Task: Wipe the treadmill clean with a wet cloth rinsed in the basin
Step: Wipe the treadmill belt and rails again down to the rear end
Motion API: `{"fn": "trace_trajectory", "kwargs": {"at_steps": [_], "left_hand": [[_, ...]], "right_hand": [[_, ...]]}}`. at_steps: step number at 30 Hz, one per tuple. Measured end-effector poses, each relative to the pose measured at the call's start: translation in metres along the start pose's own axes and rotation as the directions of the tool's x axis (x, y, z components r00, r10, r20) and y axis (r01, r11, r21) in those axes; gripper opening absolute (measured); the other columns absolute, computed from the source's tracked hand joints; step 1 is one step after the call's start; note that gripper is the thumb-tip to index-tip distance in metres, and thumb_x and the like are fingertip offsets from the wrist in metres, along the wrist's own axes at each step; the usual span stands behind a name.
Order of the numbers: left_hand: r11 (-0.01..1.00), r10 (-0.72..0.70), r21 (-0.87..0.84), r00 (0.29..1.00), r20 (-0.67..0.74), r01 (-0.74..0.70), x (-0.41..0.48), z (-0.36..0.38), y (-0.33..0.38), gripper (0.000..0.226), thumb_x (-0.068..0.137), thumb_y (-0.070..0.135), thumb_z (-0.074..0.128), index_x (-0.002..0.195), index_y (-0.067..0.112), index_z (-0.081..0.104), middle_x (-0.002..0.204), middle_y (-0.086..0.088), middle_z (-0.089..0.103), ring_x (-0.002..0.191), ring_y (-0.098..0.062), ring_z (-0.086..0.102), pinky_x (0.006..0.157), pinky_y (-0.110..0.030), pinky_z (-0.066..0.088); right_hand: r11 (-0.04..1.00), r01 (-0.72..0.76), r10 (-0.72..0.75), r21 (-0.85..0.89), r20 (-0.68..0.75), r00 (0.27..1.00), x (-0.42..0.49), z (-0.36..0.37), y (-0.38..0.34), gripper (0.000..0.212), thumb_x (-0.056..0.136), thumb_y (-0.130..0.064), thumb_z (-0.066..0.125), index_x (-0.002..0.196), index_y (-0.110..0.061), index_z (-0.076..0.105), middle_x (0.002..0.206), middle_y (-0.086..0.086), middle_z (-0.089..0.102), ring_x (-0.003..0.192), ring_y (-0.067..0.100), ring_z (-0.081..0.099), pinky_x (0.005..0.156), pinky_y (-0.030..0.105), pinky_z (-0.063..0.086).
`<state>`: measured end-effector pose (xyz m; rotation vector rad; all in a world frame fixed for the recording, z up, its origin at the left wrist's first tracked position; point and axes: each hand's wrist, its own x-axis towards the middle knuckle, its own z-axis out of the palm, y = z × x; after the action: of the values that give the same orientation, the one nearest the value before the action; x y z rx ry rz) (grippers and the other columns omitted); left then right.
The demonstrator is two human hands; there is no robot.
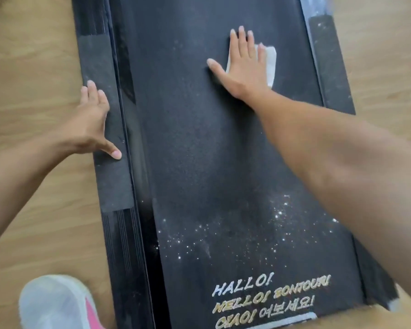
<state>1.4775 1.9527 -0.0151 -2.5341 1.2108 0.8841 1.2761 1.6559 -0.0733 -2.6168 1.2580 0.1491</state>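
A black treadmill (199,162) lies flat on the floor and fills the middle of the head view. Its belt is dusty, with white specks near the printed words at the near end. My right hand (241,67) lies flat, fingers straight, pressing a white cloth (271,65) onto the far part of the belt. The cloth shows at the hand's right side; most of it is under the palm. My left hand (93,119) rests with spread fingers on the left side rail (109,162). No basin is in view.
Light wooden floor (33,67) surrounds the treadmill on both sides. A white and pink shoe (57,305) stands at the lower left beside the left rail. The right side rail (328,55) carries grey dusty patches.
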Motion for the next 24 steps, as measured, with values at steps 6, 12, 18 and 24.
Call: {"fn": "trace_trajectory", "kwargs": {"at_steps": [6,12,18,24], "left_hand": [[0.999,0.041,-0.025,0.998,0.04,-0.04,-0.006,-0.007,-0.005,0.164,0.053,0.044,0.101,0.161,-0.003,-0.012,0.165,-0.021,-0.033,0.155,-0.034,-0.027,0.129,-0.049,0.008],[0.977,0.066,-0.204,0.998,-0.003,-0.065,-0.01,-0.025,0.009,0.158,0.049,0.073,0.086,0.164,0.006,0.0,0.172,-0.019,-0.006,0.16,-0.033,-0.006,0.127,-0.051,0.016],[0.968,0.251,0.015,0.967,-0.033,-0.251,-0.013,0.02,0.087,0.175,0.039,0.085,0.083,0.163,0.006,-0.012,0.169,-0.021,-0.022,0.158,-0.037,-0.017,0.128,-0.05,0.011],[0.98,0.197,0.045,0.98,-0.026,-0.196,-0.014,0.034,0.104,0.171,0.049,0.072,0.091,0.161,0.007,-0.021,0.164,-0.022,-0.034,0.154,-0.039,-0.027,0.127,-0.05,0.012]], "right_hand": [[0.996,0.087,-0.087,0.026,0.015,0.996,-0.174,0.032,0.004,0.089,0.104,-0.07,0.031,0.17,-0.016,0.002,0.178,0.002,-0.008,0.164,0.021,-0.009,0.131,0.054,0.008],[0.994,0.104,-0.101,-0.014,0.156,0.983,-0.311,0.059,0.023,0.086,0.105,-0.069,0.024,0.169,-0.019,-0.003,0.176,-0.002,-0.016,0.163,0.02,-0.011,0.131,0.049,0.001],[0.999,-0.007,0.006,-0.032,-0.03,1.0,-0.04,0.013,0.029,0.099,0.097,-0.083,0.019,0.17,-0.017,0.005,0.178,0.005,-0.001,0.164,0.023,-0.004,0.132,0.05,0.001],[0.998,0.057,-0.057,-0.001,0.018,0.998,-0.066,0.009,0.036,0.092,0.101,-0.076,0.02,0.17,-0.019,0.001,0.178,0.002,-0.008,0.163,0.02,-0.011,0.132,0.051,0.001]]}}
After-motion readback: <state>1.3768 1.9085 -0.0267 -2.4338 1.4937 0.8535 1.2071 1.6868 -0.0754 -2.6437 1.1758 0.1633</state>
